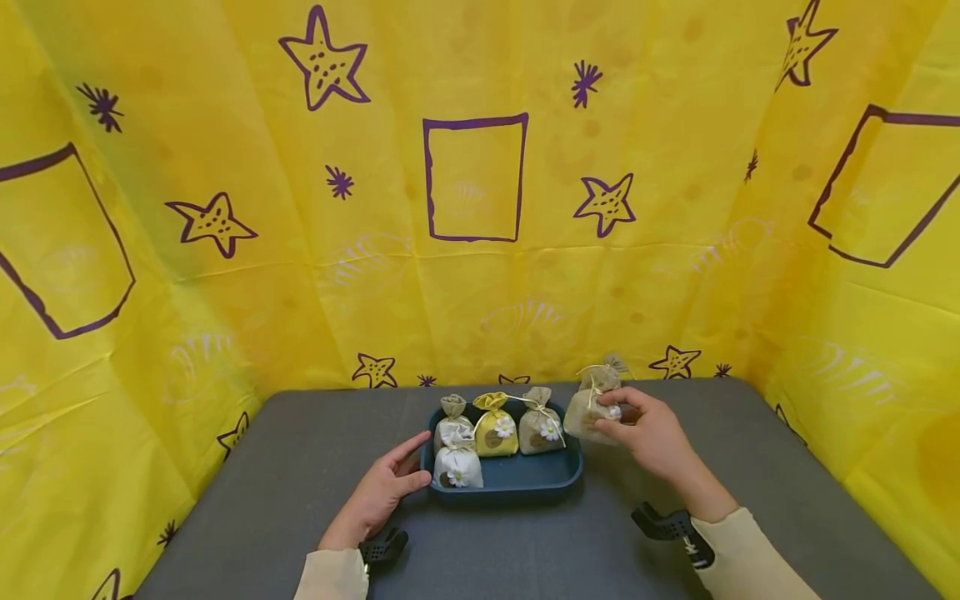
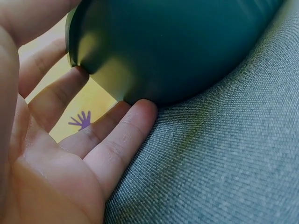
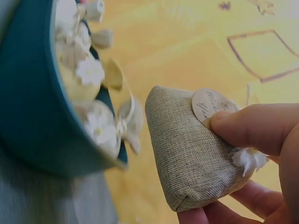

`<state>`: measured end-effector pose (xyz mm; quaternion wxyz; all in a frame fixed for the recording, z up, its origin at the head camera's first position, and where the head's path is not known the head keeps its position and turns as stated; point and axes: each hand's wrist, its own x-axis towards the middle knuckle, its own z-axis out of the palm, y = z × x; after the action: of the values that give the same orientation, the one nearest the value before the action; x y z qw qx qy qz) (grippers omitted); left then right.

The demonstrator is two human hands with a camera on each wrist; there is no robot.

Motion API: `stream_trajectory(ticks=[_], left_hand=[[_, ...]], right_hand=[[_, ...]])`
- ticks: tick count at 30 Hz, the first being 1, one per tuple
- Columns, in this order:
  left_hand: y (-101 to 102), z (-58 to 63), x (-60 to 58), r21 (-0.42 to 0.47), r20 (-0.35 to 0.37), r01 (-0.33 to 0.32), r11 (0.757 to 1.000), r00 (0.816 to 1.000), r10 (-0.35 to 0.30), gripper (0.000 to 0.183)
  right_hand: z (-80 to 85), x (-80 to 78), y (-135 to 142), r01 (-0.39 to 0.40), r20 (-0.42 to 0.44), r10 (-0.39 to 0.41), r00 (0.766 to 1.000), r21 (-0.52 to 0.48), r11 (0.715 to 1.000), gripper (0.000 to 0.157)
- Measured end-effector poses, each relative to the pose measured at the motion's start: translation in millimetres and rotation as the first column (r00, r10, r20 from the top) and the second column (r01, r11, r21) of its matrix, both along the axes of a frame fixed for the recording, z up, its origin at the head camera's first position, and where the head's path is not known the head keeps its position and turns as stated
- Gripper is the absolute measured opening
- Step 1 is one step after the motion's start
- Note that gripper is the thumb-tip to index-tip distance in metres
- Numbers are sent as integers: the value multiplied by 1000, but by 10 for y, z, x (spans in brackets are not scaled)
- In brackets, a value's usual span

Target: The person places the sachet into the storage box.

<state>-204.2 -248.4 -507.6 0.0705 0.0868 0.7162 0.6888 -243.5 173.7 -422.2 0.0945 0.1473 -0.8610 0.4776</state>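
Observation:
My right hand (image 1: 651, 435) pinches a beige cloth sachet (image 1: 587, 414) just off the right end of a dark teal tray (image 1: 502, 489). In the right wrist view, the thumb lies on the held bag's round paper tag (image 3: 203, 103), beside a white flower (image 3: 250, 159). My left hand (image 1: 384, 486) touches the tray's left end with extended fingers; the left wrist view shows fingertips (image 2: 144, 109) against its outer wall. Inside the tray, a yellow sachet (image 1: 497, 429) and a beige one (image 1: 538, 427) stand along the back. A white sachet (image 1: 458, 468) partly hides another beige bag (image 1: 442, 433) at the left.
The tray stands on a dark grey table cover (image 1: 315, 450). A yellow cloth (image 1: 480, 317) with purple stars and squares hangs behind and at both sides. Each wrist wears a black strap mount, the right one (image 1: 667, 525) standing above the table.

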Motion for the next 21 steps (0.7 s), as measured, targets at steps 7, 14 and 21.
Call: stream_trajectory(ticks=[7, 14, 21], left_hand=[[8, 32, 23, -4, 8, -2, 1000, 1000, 2, 63], [-4, 2, 7, -3, 8, 7, 1000, 1000, -7, 63], [-16, -22, -1, -12, 6, -1, 1000, 1000, 1, 63]], right_hand=[[64, 75, -264, -67, 0, 67, 998, 23, 997, 27], [54, 108, -525, -101, 33, 100, 994, 12, 995, 23], [-6, 119, -781, -144, 53, 144, 988, -5, 990, 23]])
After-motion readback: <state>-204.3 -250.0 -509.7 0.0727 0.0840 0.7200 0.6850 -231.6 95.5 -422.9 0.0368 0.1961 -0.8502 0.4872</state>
